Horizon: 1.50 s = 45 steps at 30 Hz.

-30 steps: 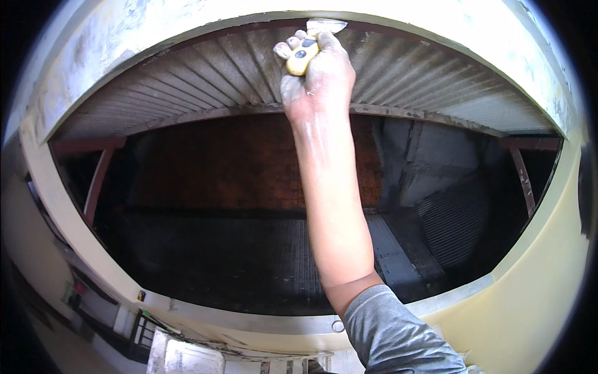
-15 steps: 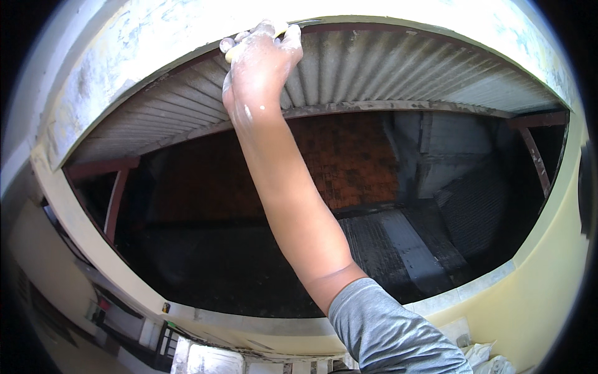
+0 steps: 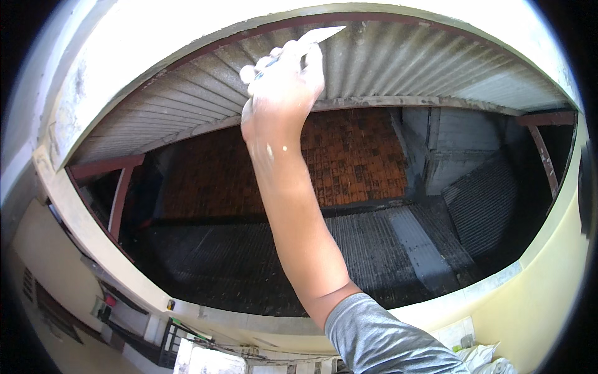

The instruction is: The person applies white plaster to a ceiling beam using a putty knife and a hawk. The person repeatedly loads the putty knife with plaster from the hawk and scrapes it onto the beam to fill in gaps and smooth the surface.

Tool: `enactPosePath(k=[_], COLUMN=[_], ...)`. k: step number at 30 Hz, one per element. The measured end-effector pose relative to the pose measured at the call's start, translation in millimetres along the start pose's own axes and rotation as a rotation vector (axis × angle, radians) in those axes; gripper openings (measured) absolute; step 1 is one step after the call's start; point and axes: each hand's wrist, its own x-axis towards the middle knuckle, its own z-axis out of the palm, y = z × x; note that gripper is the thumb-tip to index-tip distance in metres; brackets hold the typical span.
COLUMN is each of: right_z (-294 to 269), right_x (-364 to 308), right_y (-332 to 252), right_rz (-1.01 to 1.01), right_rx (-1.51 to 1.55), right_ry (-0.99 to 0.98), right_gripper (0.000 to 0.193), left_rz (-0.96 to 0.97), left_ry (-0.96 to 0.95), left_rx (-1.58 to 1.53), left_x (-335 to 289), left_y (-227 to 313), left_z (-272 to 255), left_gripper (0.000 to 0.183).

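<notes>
My right hand (image 3: 283,81), dusted with white, is raised in front of the wall opening on an outstretched arm. Its fingers are closed around the handle of a putty knife (image 3: 324,34). The pale, pointed blade juts out to the right past my thumb, just below the opening's upper edge, and appears apart from it. Most of the handle is hidden in my fist. White spots mark my wrist. Above the hand runs the whitish wall band (image 3: 205,28) over the opening, washed out by light. My left hand is out of view.
Behind the opening are a corrugated awning (image 3: 386,62), an orange tiled roof (image 3: 355,156) and a dark corrugated roof (image 3: 249,262). A pale sill (image 3: 436,303) edges the opening below. White bags (image 3: 479,356) sit at lower right; a white-topped object (image 3: 208,360) stands at the bottom.
My right hand has come down from the opening's upper edge and slightly right, so the putty knife's blade now shows. The view has brightened inside the opening.
</notes>
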Motion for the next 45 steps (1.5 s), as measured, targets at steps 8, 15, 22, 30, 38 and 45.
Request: enactPosePath(k=[8, 15, 22, 30, 38, 45], right_z=[11.9, -7.8, -11.8, -19.3, -90.4, -197.9], right_x=[-17.8, -41.7, 17.3, -60.5, -133.1, -231.2], right_y=[12.7, 2.9, 17.3, -9.3, -37.8, -58.4], right_rz=[-0.033, 0.076, -0.002, 0.14, 0.252, 0.643], right_rx=[0.008, -0.197, -0.041, -0.114, -0.081, -0.41], right_ry=[-0.159, -0.021, -0.086, -0.133, 0.092, 0.302], right_gripper=[0.005, 0.007, 0.005, 0.005, 0.019, 0.01], left_rz=[-0.256, -0.327, -0.352, -0.296, -0.336, -0.27], left_ry=[-0.019, 0.013, -0.081, -0.118, -0.123, -0.117], left_rx=[-0.154, -0.315, -0.15, -0.094, -0.105, -0.009], left_x=[5.1, 3.4, 15.2, 16.1, 20.4, 20.3], left_y=[13.8, 12.5, 40.0, 47.5, 50.8, 32.0], left_z=[4.2, 6.2, 4.0, 4.8, 7.2, -2.1], left_gripper=[0.021, 0.016, 0.012, 0.008, 0.004, 0.002])
